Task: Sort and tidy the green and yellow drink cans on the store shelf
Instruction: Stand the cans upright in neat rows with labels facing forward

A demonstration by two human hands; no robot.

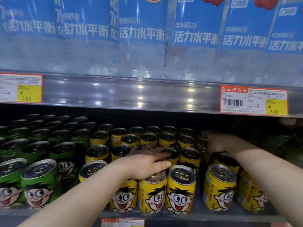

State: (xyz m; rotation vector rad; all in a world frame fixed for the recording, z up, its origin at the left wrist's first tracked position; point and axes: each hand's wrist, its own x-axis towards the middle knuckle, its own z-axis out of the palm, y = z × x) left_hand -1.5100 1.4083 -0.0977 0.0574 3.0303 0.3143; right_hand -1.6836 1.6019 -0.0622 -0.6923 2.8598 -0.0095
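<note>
Green cans (41,182) filled the shelf (199,212) left of the yellow cans (180,192). The left hand (147,163) lay flat, fingers straight, on the yellow cans' tops. The right hand (216,143) was among the rightmost yellow cans; in the shadow I could not tell whether it gripped one.

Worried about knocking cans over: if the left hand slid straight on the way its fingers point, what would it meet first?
Probably the top of the upright yellow cartoon-face can beyond the left hand; depth is unclear.
</note>
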